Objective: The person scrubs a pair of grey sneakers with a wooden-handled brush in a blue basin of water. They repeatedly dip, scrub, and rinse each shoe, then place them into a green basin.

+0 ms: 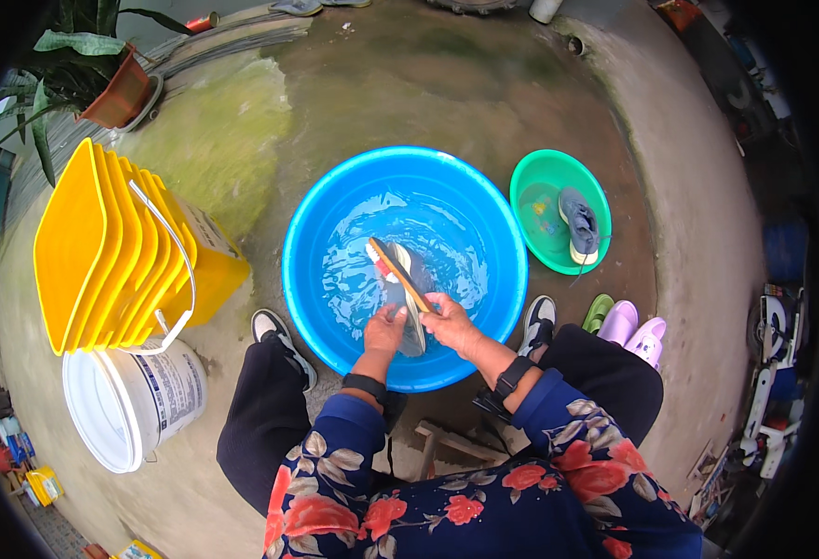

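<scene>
Before me stands a large blue plastic basin holding rippling water. A grey shoe with a pale sole lies in the water, partly submerged. My left hand grips the shoe's near left side. In my right hand is the handle end of a wooden scrub brush, which slants up and left across the shoe. White and red bristles show along the left edge of the brush's far end. Part of the shoe is hidden under the brush and my hands.
Right of the basin, a green basin holds another grey shoe with loose laces. Pink clogs stand by my right foot. Stacked yellow buckets and a white bucket are at left, with a potted plant beyond.
</scene>
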Demonstrator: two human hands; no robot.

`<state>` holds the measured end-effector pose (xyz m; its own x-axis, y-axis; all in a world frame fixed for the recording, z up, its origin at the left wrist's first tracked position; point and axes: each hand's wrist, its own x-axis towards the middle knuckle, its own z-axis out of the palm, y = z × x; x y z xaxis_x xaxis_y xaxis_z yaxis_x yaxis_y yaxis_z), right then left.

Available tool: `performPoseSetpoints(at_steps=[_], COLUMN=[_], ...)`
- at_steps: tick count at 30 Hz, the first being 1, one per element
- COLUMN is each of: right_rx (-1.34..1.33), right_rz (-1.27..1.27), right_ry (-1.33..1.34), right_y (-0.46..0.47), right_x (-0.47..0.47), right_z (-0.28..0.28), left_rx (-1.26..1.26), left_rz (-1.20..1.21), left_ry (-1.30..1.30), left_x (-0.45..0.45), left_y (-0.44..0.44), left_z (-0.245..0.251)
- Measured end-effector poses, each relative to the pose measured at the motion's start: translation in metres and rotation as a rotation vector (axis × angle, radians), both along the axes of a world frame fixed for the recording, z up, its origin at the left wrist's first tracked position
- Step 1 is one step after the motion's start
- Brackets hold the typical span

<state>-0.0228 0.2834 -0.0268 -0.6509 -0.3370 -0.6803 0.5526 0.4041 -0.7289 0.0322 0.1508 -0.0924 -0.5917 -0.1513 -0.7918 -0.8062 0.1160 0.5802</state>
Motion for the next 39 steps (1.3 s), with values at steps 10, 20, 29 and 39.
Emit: performPoseSetpoints(at_steps=[10, 20, 29, 39], right_rx=[0.042, 0.385, 0.813, 1.018], right_rz=[0.281, 0.557, 0.46, 0.53], right_ry=[0.392, 0.226, 0.083, 0.307], right_y=[-0.017, -0.001, -0.091, -0.094], right_x=[0.038, -0.042, -0.036, -0.035], right_z=[0.028, -0.002, -0.072, -0.127], left_rx=[0.324, 0.387, 0.486, 0.225], left_rz=[0.357, 0.043, 0.446, 0.68], left_ry=[0.069, 0.038, 0.386, 0.445], left_x=[-0.036, 0.022, 0.005, 0.026], left_y=[-0.003, -0.047, -0.098, -0.13], left_z=[0.07, 0.211, 0.223, 0.237])
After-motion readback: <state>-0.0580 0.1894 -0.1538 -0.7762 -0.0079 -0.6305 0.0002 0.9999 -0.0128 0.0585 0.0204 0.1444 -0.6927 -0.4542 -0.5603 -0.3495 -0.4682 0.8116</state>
